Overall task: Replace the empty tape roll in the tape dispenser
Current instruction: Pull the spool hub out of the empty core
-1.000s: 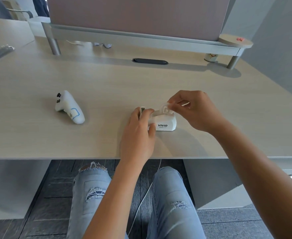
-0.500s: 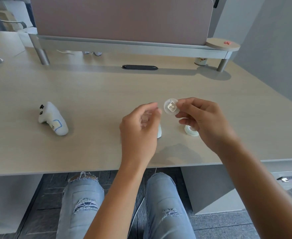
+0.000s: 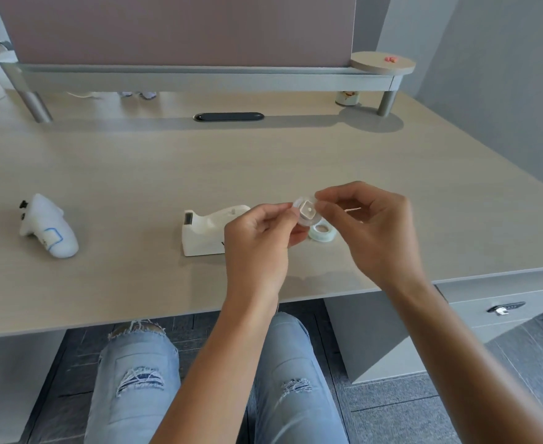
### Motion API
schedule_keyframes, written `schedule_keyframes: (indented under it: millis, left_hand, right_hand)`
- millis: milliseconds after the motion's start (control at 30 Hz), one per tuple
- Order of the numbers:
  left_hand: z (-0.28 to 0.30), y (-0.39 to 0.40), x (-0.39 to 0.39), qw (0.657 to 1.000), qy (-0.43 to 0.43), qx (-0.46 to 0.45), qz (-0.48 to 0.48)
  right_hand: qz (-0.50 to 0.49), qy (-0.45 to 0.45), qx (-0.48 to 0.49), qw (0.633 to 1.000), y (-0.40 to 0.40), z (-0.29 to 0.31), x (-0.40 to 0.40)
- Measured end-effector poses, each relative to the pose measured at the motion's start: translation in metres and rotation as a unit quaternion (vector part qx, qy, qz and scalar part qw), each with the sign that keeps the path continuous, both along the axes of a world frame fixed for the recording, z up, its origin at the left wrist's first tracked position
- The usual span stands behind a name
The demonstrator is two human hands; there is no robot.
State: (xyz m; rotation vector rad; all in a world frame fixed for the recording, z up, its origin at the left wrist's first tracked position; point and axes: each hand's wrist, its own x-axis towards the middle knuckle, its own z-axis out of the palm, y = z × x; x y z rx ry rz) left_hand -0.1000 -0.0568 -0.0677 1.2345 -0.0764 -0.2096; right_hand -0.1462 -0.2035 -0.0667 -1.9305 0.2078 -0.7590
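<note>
- Clearly, both hands held the empty spool (image 3: 307, 213) up over the desk (image 3: 135, 174): left hand (image 3: 259, 248) w/ fingertips pinched on its left rim, right hand (image 3: 372, 232) w/ thumb and forefinger pinched on the upper right rim.
- Spool looked like thin clear plastic w/ a square hub; prob. very light, stiff, a bit slick, so a rim pinch suited it better than a squeeze across the faces.
- Tape dispenser (image 3: 204, 232) sat on the desk just left of the hands, its cradle empty (its right end hidden behind the left hand).
- New tape roll (image 3: 321, 232) lay flat on the desk below the spool, partly hidden; light, w/ a sticky edge likely, best taken by the outer rim.
- A white controller (image 3: 49, 230) lay well apart to the left.
</note>
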Motion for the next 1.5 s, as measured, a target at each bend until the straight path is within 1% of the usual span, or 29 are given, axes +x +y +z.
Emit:
schedule_keyframes:
  millis: [100,233,467,733,967,1200,1500]
  left_hand:
    - [-0.002,-0.006,-0.004,1.000,0.018,-0.018,-0.010]
    - [-0.004,-0.011,-0.007,0.999,0.027,-0.018,-0.010]
    - [-0.005,-0.014,-0.010,1.000,0.018,-0.009,-0.015]
    - [-0.011,-0.017,-0.011,0.998,-0.017,0.062,0.018]
    - [-0.019,-0.017,-0.009,0.993,-0.040,0.109,0.033]
    - [-0.020,-0.019,-0.011,0.991,-0.040,0.117,0.047]
    - [-0.022,-0.017,-0.015,0.990,-0.039,0.122,0.055]
  right_hand:
    - [-0.002,-0.027,-0.070,0.997,-0.002,-0.003,-0.007]
    - [0.000,-0.048,-0.136,0.989,-0.006,-0.005,-0.011]
    - [0.012,-0.052,-0.196,0.979,-0.012,-0.003,-0.014]
    - [0.023,-0.038,-0.242,0.969,-0.018,-0.003,-0.014]
    - [0.037,-0.020,-0.233,0.972,-0.018,-0.008,-0.014]
    - [0.045,-0.010,-0.221,0.974,-0.017,-0.012,-0.015]
    - [0.061,0.009,-0.180,0.982,-0.013,-0.016,-0.016]
